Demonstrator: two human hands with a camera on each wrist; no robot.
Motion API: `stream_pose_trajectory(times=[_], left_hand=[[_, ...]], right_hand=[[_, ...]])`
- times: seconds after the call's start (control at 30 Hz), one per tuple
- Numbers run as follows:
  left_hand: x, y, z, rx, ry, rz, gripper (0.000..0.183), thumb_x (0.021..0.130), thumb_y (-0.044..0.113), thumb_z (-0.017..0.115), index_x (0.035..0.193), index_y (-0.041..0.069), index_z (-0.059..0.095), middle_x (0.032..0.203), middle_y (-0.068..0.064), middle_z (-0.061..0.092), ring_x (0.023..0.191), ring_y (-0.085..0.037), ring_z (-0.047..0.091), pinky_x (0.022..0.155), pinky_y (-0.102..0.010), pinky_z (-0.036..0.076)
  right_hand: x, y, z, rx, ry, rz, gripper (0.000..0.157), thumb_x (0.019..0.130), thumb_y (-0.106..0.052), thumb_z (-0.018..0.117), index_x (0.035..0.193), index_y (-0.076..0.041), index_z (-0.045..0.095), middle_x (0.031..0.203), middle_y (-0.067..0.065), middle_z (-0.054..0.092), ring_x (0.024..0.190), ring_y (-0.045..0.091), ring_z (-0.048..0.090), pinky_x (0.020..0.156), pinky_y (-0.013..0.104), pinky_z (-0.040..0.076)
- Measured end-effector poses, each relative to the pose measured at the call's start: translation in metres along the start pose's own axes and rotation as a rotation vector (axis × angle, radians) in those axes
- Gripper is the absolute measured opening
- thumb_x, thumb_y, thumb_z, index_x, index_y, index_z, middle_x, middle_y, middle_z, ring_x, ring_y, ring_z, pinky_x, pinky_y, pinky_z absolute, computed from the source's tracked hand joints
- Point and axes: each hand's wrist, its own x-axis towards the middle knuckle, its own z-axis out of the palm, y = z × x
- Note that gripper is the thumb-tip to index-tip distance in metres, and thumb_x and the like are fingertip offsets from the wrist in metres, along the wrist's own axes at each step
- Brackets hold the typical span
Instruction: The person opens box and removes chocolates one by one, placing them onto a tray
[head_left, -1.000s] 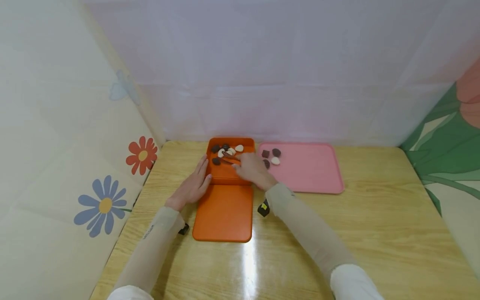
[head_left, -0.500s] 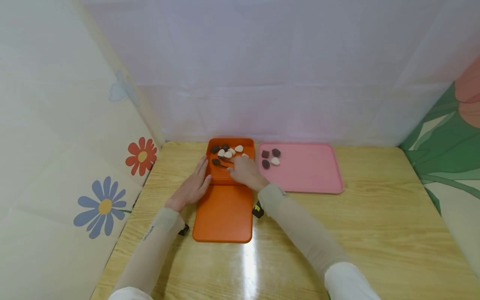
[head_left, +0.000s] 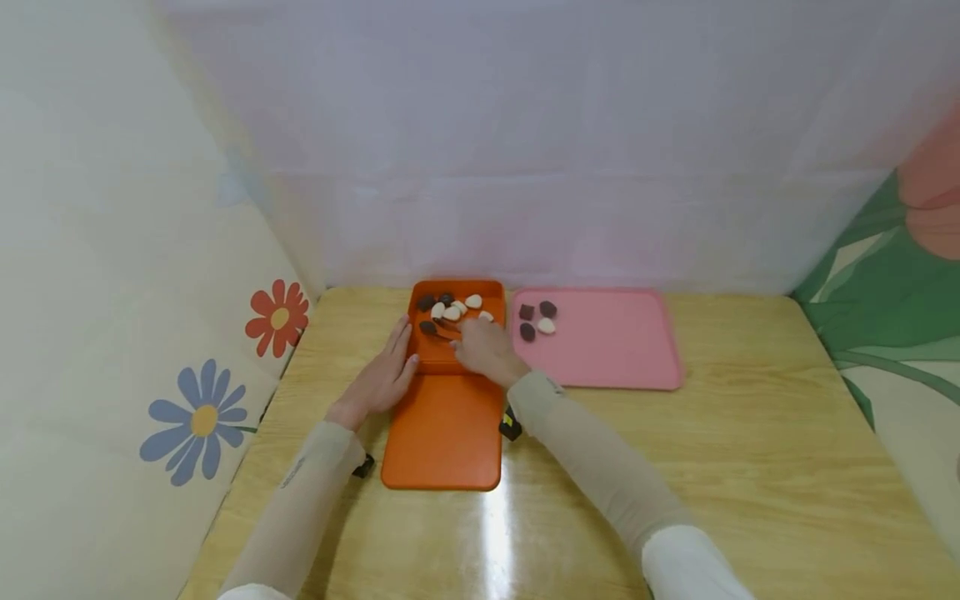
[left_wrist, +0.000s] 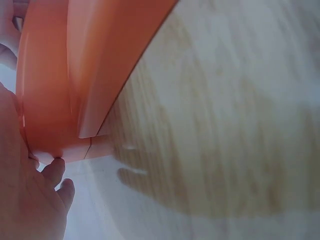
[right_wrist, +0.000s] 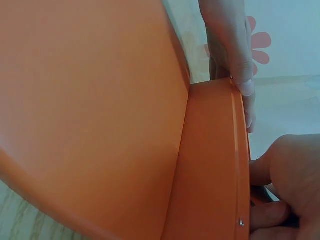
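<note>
My left hand (head_left: 378, 375) rests with straight fingers against the left wall of an orange box (head_left: 431, 364). My right hand (head_left: 487, 346) reaches into the box from the right and pinches small dark tongs (head_left: 446, 337), whose two thin arms point left, slightly spread. One arm ends at a dark brown egg-shaped piece (head_left: 427, 327). White rounded pieces (head_left: 452, 313) and more dark ones (head_left: 426, 302), looking like chocolates, lie towards the back of the box. In the right wrist view, the box's front wall (right_wrist: 207, 165) hides most of the tongs.
The box's orange lid (head_left: 442, 433) lies flat towards me, joined along the front wall. A pink tray (head_left: 607, 342) stands to the right, with several dark and white pieces (head_left: 546, 326) at its left end. Cloth walls (head_left: 570, 167) border the wooden table (head_left: 750, 433).
My right hand has moved left and slightly towards me, and the tongs have come away from the white pieces. This uncovers a white piece in the box and a dark one on the tray.
</note>
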Motion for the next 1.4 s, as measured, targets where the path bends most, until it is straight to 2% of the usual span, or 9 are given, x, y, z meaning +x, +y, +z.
stream_pose_trajectory(times=[0.13, 0.47, 0.63, 0.8, 1.03, 1.17, 1.3, 1.4], left_hand=[[-0.003, -0.003, 0.0, 0.011, 0.011, -0.005, 0.069, 0.118, 0.033, 0.033, 0.171, -0.002, 0.003, 0.181, -0.011, -0.009, 0.165, -0.039, 0.016, 0.129, -0.058, 0.027], [-0.001, 0.003, -0.003, 0.003, 0.011, 0.008, 0.068, 0.118, 0.031, 0.034, 0.17, -0.003, 0.005, 0.181, -0.013, -0.008, 0.165, -0.039, 0.016, 0.129, -0.058, 0.028], [0.002, 0.005, -0.002, 0.0, 0.013, 0.014, 0.068, 0.119, 0.032, 0.033, 0.17, -0.003, 0.005, 0.181, -0.013, -0.007, 0.165, -0.038, 0.015, 0.13, -0.057, 0.027], [0.003, 0.005, -0.003, 0.002, 0.009, 0.013, 0.069, 0.118, 0.031, 0.034, 0.17, -0.003, 0.005, 0.181, -0.014, -0.008, 0.165, -0.039, 0.015, 0.13, -0.058, 0.026], [0.002, 0.004, -0.002, -0.021, 0.048, 0.052, 0.069, 0.117, 0.031, 0.036, 0.169, -0.006, 0.009, 0.18, -0.018, -0.002, 0.162, -0.045, 0.02, 0.125, -0.066, 0.029], [-0.001, 0.003, -0.001, -0.026, 0.037, 0.041, 0.069, 0.117, 0.03, 0.036, 0.169, -0.006, 0.008, 0.18, -0.018, -0.003, 0.162, -0.045, 0.019, 0.125, -0.066, 0.028], [-0.002, 0.003, 0.001, -0.017, 0.015, 0.013, 0.069, 0.118, 0.031, 0.034, 0.17, -0.003, 0.005, 0.181, -0.015, -0.007, 0.163, -0.042, 0.018, 0.128, -0.06, 0.027], [-0.003, 0.002, 0.001, -0.009, 0.005, 0.002, 0.069, 0.119, 0.032, 0.033, 0.17, -0.002, 0.003, 0.181, -0.014, -0.008, 0.164, -0.041, 0.017, 0.129, -0.058, 0.026]], right_hand=[[0.0, -0.003, 0.002, -0.012, -0.006, -0.025, 0.025, 0.109, -0.034, 0.063, 0.097, -0.015, 0.074, 0.074, 0.001, 0.063, 0.051, 0.011, 0.053, 0.046, 0.025, 0.041], [-0.001, -0.001, 0.001, -0.015, 0.021, -0.02, 0.036, 0.108, -0.034, 0.065, 0.078, -0.015, 0.068, 0.061, -0.003, 0.051, 0.048, 0.01, 0.049, 0.044, 0.024, 0.038], [-0.001, 0.002, -0.001, -0.019, 0.037, -0.018, 0.037, 0.107, -0.034, 0.066, 0.076, -0.014, 0.068, 0.062, -0.003, 0.05, 0.05, 0.011, 0.049, 0.045, 0.024, 0.038], [-0.003, 0.002, -0.004, -0.011, 0.029, -0.021, 0.034, 0.108, -0.034, 0.065, 0.082, -0.013, 0.071, 0.064, -0.002, 0.053, 0.05, 0.011, 0.05, 0.045, 0.024, 0.039], [-0.008, 0.002, -0.008, -0.089, 0.065, -0.055, 0.025, 0.109, -0.032, 0.064, 0.099, -0.013, 0.076, 0.076, 0.001, 0.064, 0.057, 0.011, 0.054, 0.05, 0.025, 0.045], [-0.013, 0.003, -0.008, -0.109, 0.056, -0.086, 0.026, 0.109, -0.033, 0.063, 0.109, -0.011, 0.078, 0.082, 0.003, 0.069, 0.053, 0.009, 0.052, 0.045, 0.021, 0.043], [-0.018, 0.004, -0.01, -0.066, 0.068, -0.095, 0.03, 0.109, -0.03, 0.064, 0.125, -0.008, 0.077, 0.105, 0.008, 0.079, 0.052, 0.007, 0.049, 0.044, 0.019, 0.04], [-0.022, 0.006, -0.011, 0.0, 0.07, -0.084, 0.032, 0.109, -0.027, 0.065, 0.133, -0.007, 0.075, 0.12, 0.009, 0.078, 0.055, 0.008, 0.051, 0.045, 0.019, 0.041]])
